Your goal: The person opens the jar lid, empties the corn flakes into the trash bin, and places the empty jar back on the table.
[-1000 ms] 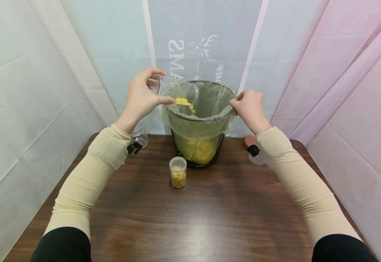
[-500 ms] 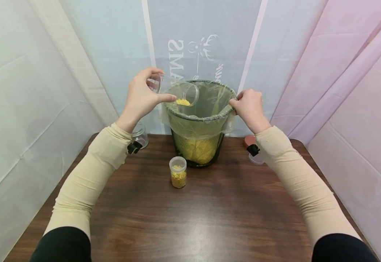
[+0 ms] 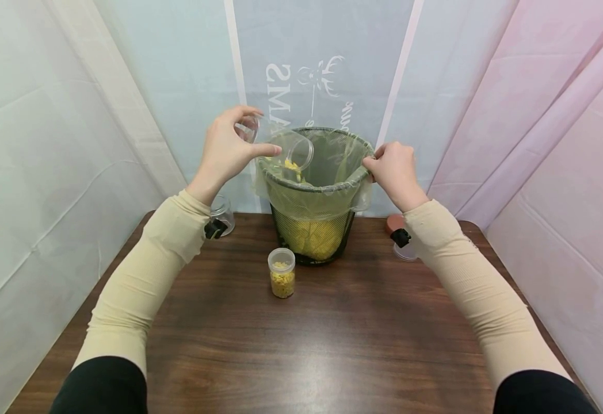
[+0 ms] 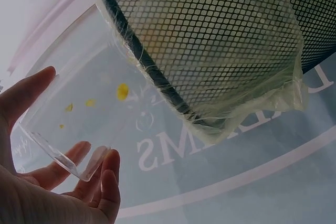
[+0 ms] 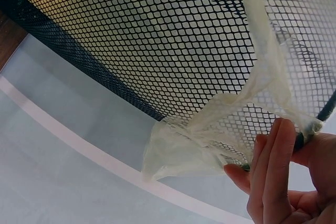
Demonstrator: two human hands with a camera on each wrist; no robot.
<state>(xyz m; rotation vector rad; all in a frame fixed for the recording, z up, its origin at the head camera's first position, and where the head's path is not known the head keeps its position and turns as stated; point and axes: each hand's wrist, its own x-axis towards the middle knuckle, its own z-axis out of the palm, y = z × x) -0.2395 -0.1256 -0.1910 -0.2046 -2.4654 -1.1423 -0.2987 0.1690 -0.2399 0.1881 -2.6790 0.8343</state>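
Note:
My left hand [image 3: 229,148] grips a clear plastic jar [image 3: 277,137] near its base, thumb on one side and fingers on the other. The jar is tipped with its mouth over a black mesh wastebasket [image 3: 309,188]. Some yellow bits [image 3: 292,167] show at the jar's mouth. In the left wrist view a few flakes [image 4: 123,92] cling inside it. A pale green bin liner [image 3: 306,204] is folded over the basket's rim, and yellow stuff fills its bottom. My right hand [image 3: 396,172] pinches liner and rim at the right side; the right wrist view shows its fingers [image 5: 278,166] around the rim.
A small clear jar [image 3: 282,283] partly filled with yellow bits stands in front of the basket. Behind my left wrist is another clear jar [image 3: 222,215]. A red lid [image 3: 394,223] and a clear lid [image 3: 406,252] lie by my right wrist. Curtains enclose the table [image 3: 301,345].
Yellow bits have slid out of the tilted jar into the basket, leaving few inside. The jar's mouth now dips lower. My right hand has stayed at the rim.

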